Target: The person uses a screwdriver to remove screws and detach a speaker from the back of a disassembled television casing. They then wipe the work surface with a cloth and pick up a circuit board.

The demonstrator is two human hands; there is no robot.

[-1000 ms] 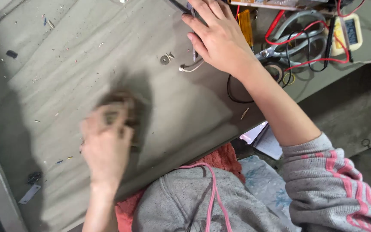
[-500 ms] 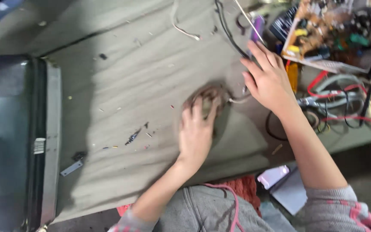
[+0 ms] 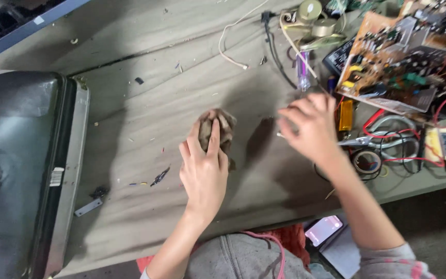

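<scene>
Pressing down on a crumpled brown rag (image 3: 218,130), the left hand (image 3: 204,173) has its fingers curled over the wadded, dirty cloth at the middle of the grey workbench (image 3: 145,119). The right hand (image 3: 313,126), blurred, hovers open and holds nothing, beside scissors (image 3: 388,139) and a circuit board (image 3: 403,67).

Left hand (image 3: 204,173) presses a brown rag (image 3: 218,129) on the table (image 3: 130,119); right hand (image 3: 313,129) hovers near scissors (image 3: 388,139).
</scene>
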